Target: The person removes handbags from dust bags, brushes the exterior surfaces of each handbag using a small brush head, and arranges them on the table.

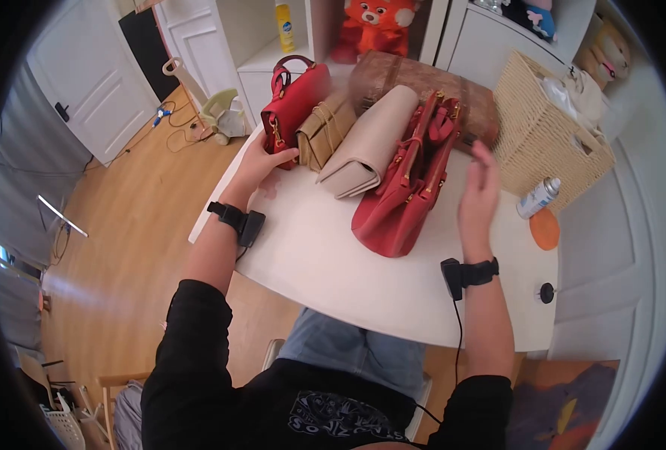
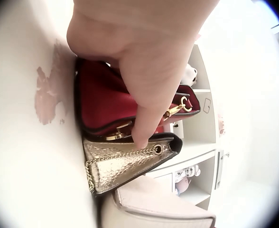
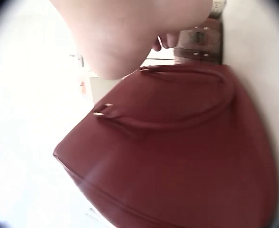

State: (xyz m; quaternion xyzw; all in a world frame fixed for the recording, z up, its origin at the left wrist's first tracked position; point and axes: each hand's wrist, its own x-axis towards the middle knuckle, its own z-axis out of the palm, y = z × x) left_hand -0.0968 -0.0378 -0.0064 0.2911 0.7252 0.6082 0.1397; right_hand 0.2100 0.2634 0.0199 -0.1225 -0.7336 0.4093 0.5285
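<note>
In the head view, my left hand (image 1: 256, 166) touches the near end of a small red handbag (image 1: 299, 94), its thumb stretched toward a gold chain bag (image 1: 325, 131). The left wrist view shows the thumb between the red handbag (image 2: 106, 102) and the gold bag (image 2: 125, 164); the other fingers are hidden. A beige flap bag (image 1: 370, 142) lies between the gold bag and a large red tote (image 1: 404, 195). My right hand (image 1: 479, 196) is raised beside the tote's right side, fingers extended. In the right wrist view, the hand (image 3: 134, 33) overlaps the tote's (image 3: 177, 156) top edge.
Behind the bags stands a brown vintage-style case (image 1: 423, 82). A woven basket (image 1: 547, 135), a spray can (image 1: 539, 197), an orange disc (image 1: 544, 229) and a small black round object (image 1: 546, 292) line the right side of the white table (image 1: 325, 262).
</note>
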